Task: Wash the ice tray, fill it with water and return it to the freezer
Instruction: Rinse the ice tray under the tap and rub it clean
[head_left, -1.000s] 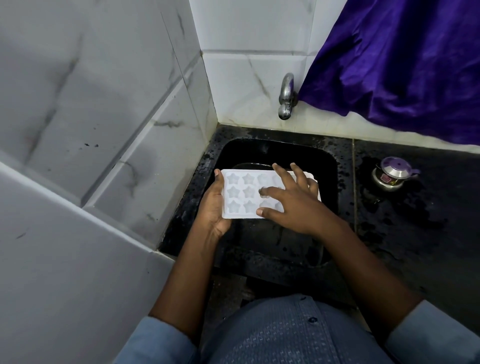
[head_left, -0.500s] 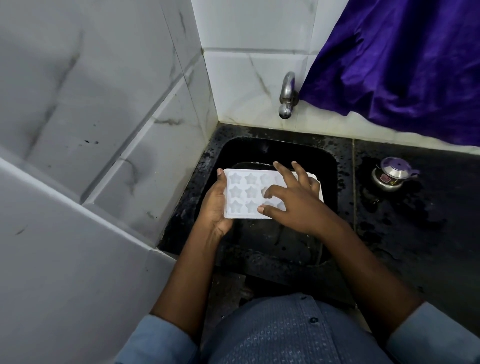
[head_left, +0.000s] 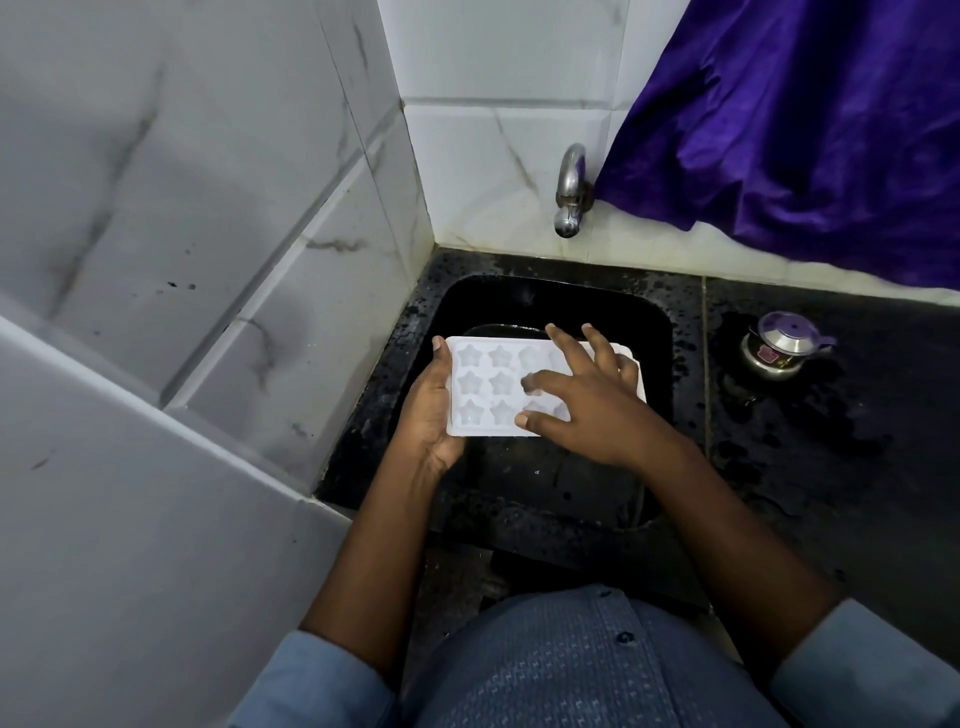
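Wet black sink (head_left: 524, 304) in white-tiled corner (head_left: 415, 197), left hand (head_left: 428, 415) gripping ice tray (head_left: 483, 387), right hand (head_left: 597, 410) splayed open on it.

I could read no word or number anywhere. The small steel pot (head_left: 775, 358) to my right carried a red label (head_left: 765, 355), its print too small to make out.

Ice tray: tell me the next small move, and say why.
Probably slide the right hand across to the next star mould and rub it. The left hand grips the ice tray by its left edge over the sink, the right fingers lie spread on the moulds, and no water shows at the tap.
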